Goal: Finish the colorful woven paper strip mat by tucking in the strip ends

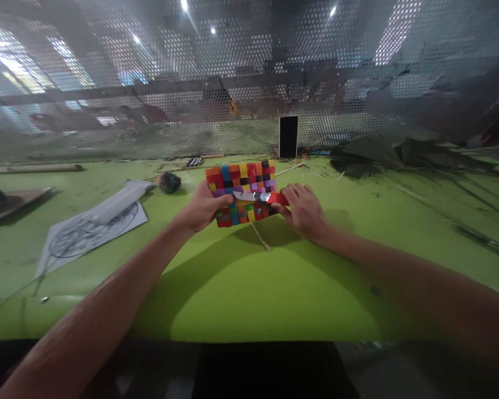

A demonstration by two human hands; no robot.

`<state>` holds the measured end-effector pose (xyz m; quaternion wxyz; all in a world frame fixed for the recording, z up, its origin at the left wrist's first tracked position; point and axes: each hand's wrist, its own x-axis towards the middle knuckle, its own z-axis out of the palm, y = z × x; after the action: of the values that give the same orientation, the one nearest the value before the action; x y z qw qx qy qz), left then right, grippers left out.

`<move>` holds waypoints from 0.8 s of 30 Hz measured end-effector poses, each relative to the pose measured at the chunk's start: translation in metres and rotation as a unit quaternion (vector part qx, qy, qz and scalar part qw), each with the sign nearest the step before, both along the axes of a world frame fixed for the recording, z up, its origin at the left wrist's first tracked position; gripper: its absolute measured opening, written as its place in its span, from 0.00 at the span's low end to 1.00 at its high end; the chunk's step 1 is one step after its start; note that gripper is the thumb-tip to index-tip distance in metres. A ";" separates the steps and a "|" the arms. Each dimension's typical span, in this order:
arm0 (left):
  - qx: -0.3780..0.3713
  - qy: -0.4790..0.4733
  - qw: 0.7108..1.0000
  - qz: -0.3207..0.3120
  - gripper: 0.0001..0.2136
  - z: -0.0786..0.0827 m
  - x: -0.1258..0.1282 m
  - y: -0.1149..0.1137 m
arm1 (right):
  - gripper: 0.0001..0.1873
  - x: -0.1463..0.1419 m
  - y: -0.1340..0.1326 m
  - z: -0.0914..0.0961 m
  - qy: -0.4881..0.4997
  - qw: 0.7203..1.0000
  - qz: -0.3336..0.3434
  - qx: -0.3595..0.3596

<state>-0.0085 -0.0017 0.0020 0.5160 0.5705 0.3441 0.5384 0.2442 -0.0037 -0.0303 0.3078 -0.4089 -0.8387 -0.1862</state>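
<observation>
A woven piece of many-coloured flat strips is held up above the green table, tilted towards me. My left hand is closed on its left edge, thumb lying across the front. Across the front of the weave lies a red-handled knife, its shiny blade pointing left with the tip close to my left thumb. The fingers of my right hand are closed around the red handle, at the right edge of the weave. Below the weave, a thin pale stick shows on the table.
On the green table, a printed sheet with a rolled paper lies left. A dark fuzzy ball sits nearby. Behind stands an upright dark-screened device before a perforated panel. Dark leaves lie right.
</observation>
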 end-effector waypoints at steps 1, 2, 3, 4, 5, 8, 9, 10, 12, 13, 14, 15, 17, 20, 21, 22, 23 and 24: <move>-0.001 0.000 1.000 0.001 0.22 0.000 0.000 0.000 | 0.31 0.000 0.001 0.000 0.002 1.000 0.002 -0.004; -0.001 0.001 1.000 0.001 0.22 0.000 -0.001 0.000 | 0.31 0.001 0.001 -0.001 0.004 1.000 0.005 -0.008; -0.001 0.004 1.000 0.002 0.23 -0.001 -0.001 0.001 | 0.30 0.002 0.002 -0.001 0.005 1.000 0.007 -0.013; -0.003 0.007 1.000 0.003 0.23 -0.001 -0.002 0.001 | 0.30 0.003 0.002 0.000 0.005 1.000 0.008 -0.017; -0.004 0.010 1.000 0.005 0.23 -0.001 -0.002 0.001 | 0.29 0.004 0.003 0.000 0.005 1.000 0.008 -0.023; -0.008 0.010 1.000 0.007 0.24 -0.001 -0.001 0.002 | 0.29 0.007 0.005 0.000 0.010 0.999 0.025 -0.041; -0.009 0.009 1.000 0.008 0.23 -0.001 -0.001 0.002 | 0.29 0.008 0.006 0.000 0.012 0.998 0.038 -0.048; -0.009 0.010 1.000 0.010 0.23 -0.001 0.000 0.003 | 0.29 0.009 0.006 0.000 0.015 0.997 0.052 -0.056; -0.005 0.017 1.000 0.017 0.21 0.000 0.001 0.003 | 0.28 0.010 0.006 0.000 0.032 0.994 0.077 -0.073; -0.002 0.023 0.999 0.021 0.20 0.001 0.002 0.004 | 0.26 0.009 0.004 0.000 0.048 0.992 0.084 -0.083; 0.000 0.033 0.999 0.027 0.20 0.001 0.002 0.005 | 0.24 0.009 0.003 0.000 0.068 0.989 0.087 -0.094; 0.002 0.044 0.999 0.033 0.19 0.001 0.003 0.005 | 0.21 0.007 0.000 0.001 0.094 0.986 0.087 -0.107; 0.000 0.067 0.997 0.035 0.19 0.001 0.004 0.006 | 0.16 0.003 -0.007 0.005 0.155 0.974 0.082 -0.145; 0.006 0.108 0.994 0.018 0.18 0.000 0.010 0.003 | 0.12 -0.009 -0.018 0.016 0.269 0.933 0.071 -0.227; 0.015 0.122 0.992 0.012 0.17 -0.001 0.013 0.001 | 0.13 -0.014 -0.022 0.019 0.307 0.914 0.072 -0.255; 0.030 0.132 0.991 0.010 0.17 -0.001 0.017 -0.002 | 0.12 -0.018 -0.025 0.023 0.342 0.894 0.080 -0.278; 0.050 0.140 0.989 0.010 0.16 -0.001 0.021 -0.005 | 0.11 -0.022 -0.028 0.026 0.363 0.877 0.090 -0.302; 0.067 0.144 0.987 0.006 0.16 -0.001 0.025 -0.009 | 0.11 -0.025 -0.030 0.029 0.376 0.865 0.095 -0.318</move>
<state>0.0167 -0.0110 0.0012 0.4185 0.6733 0.3816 0.4753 0.2191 -0.0333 -0.0015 0.4690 -0.4418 -0.7081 0.2888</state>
